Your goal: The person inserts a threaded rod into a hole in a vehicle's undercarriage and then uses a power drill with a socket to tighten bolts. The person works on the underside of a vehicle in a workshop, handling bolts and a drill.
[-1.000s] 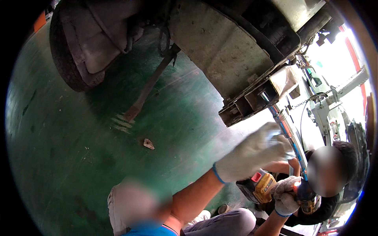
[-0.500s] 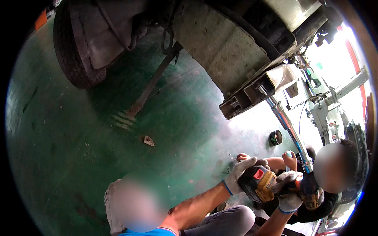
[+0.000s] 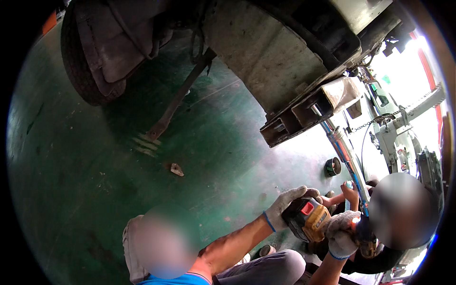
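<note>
Neither of my own hands can be identified in view. A co-worker in a blue shirt and pale cap (image 3: 134, 237) crouches at the bottom, with gloved hands (image 3: 285, 205) (image 3: 342, 241) on a yellow-and-black cordless tool (image 3: 317, 222). A long, shiny tube (image 3: 346, 156) runs up from the tool to a hollow metal bracket (image 3: 280, 128) on the raised vehicle. At the right, a second person (image 3: 394, 259) in dark clothing crouches with the head beside the tool; a bare hand (image 3: 350, 194) holds something light blue.
A tire (image 3: 76, 71) and undercarriage (image 3: 261, 52) fill the upper view. A metal post (image 3: 180, 90) reaches the green floor (image 3: 90, 166), where a small pale piece (image 3: 176, 169) lies. A dark can (image 3: 332, 166) sits beyond the tool. Grey metal equipment with a chain (image 3: 389, 137) stands right.
The co-worker's left glove has moved down from beside the tube onto the tool's battery, uncovering the dark can. The second person's bare hand has come into clearer view.
</note>
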Tool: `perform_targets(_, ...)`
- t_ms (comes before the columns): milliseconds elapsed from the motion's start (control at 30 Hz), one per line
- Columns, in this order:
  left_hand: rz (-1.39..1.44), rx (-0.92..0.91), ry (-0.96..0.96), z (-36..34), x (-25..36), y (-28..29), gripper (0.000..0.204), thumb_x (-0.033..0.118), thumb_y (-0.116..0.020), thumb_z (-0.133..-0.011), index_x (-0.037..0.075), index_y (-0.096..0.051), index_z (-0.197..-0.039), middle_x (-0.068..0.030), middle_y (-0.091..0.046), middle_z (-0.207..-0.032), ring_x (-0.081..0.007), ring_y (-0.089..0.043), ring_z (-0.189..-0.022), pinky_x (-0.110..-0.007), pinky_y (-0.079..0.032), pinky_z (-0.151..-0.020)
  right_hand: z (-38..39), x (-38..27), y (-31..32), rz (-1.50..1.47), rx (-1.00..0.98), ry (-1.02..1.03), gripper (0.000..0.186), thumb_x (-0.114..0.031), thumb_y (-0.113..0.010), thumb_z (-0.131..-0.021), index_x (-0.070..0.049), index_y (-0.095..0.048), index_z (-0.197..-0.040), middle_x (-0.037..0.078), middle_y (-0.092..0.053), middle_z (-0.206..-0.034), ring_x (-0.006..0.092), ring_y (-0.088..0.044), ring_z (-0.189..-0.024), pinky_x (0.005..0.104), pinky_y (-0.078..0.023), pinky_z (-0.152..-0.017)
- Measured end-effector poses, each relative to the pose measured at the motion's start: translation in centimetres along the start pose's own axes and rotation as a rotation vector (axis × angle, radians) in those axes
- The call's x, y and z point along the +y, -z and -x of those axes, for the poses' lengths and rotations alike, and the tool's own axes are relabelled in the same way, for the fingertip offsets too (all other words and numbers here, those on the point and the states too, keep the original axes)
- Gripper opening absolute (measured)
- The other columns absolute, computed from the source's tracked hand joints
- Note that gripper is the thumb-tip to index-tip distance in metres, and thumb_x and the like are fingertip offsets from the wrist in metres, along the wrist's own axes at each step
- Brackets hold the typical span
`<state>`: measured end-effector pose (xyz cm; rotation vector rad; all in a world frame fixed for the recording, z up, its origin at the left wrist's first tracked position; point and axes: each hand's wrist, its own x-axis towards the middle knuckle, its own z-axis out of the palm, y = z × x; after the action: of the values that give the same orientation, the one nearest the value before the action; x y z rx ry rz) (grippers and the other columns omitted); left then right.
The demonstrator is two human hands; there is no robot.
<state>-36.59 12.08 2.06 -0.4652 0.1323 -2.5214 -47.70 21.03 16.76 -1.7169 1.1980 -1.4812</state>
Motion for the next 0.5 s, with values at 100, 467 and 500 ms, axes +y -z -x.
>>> perform_targets(100, -0.039, 0.017, 0.002, 0.0, 0.3, -0.2, 0.041, 0.038, -0.06, -0.097, 0.003, -0.061, -0.119, -0.0134, -0.067, -0.115, -0.0256, -0.066, -0.107, -0.042, -0.054, -0.095, 0.2, 0.2, 0.1, -0.079, 0.019, -0.021, 0.021, -0.002, -0.067, -0.069, -0.005, -0.054, -0.085, 0.007, -0.054, -0.068, 0.0208, -0.056, -0.054, 0.0324, -0.048, -0.05)
perform_targets(467, 0.005, 0.053, -0.023, 0.4, -0.2, 0.5, 0.058, 0.05, -0.057, -0.095, 0.001, -0.057, -0.125, -0.0176, -0.065, -0.119, -0.0312, -0.064, -0.111, -0.048, -0.052, -0.099, 0.2, 0.0, 0.1, -0.118, 0.176, -0.159, 0.047, -0.044, -0.047, -0.094, 0.002, -0.058, -0.096, 0.018, -0.063, -0.082, 0.0294, -0.064, -0.072, 0.0383, -0.054, -0.065)
perform_targets(500, 0.045, 0.051, -0.017, 0.4, -0.4, 0.9, 0.061, 0.053, -0.056, -0.095, 0.0, -0.056, -0.125, -0.0183, -0.064, -0.12, -0.0321, -0.064, -0.112, -0.049, -0.051, -0.1, 0.5, 0.3, 0.3, -0.314, 0.295, -0.241, 0.049, -0.045, -0.047, -0.094, 0.002, -0.058, -0.099, 0.019, -0.064, -0.083, 0.0301, -0.064, -0.073, 0.0392, -0.054, -0.066)
